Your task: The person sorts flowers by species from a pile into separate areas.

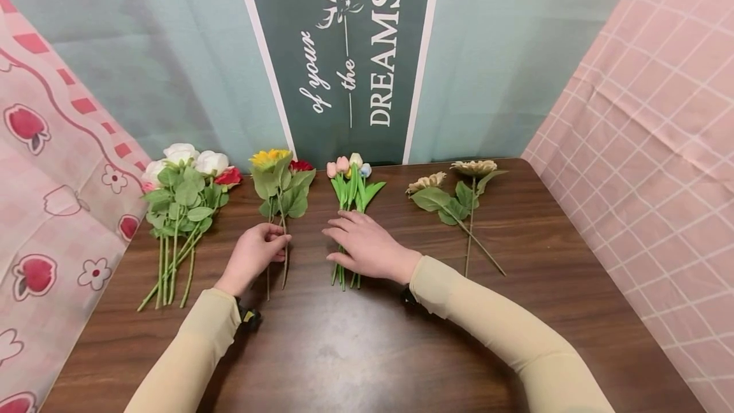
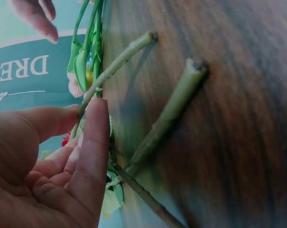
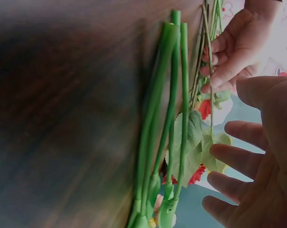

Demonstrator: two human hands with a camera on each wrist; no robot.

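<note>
My left hand (image 1: 256, 255) pinches one stem (image 2: 117, 64) of the sunflower (image 1: 268, 159) between thumb and fingers, low on its length. Beside it lies a red flower (image 1: 301, 166) with a stem of its own, their leaves (image 1: 295, 193) overlapping. A small bunch of tulips (image 1: 347, 166) in pink, white, yellow and blue lies to the right. Above the green tulip stems (image 3: 172, 99) my right hand (image 1: 369, 247) is spread, fingers apart and pointing left. In the right wrist view its palm holds nothing.
On the left of the wooden table (image 1: 344, 362) lies a bunch of white roses (image 1: 212, 162) with a red bloom (image 1: 229, 176). Two beige flowers (image 1: 473, 168) with crossed stems lie at the right. A printed cloth (image 1: 482, 50) hangs behind, with pink cloths (image 1: 648, 145) at both sides.
</note>
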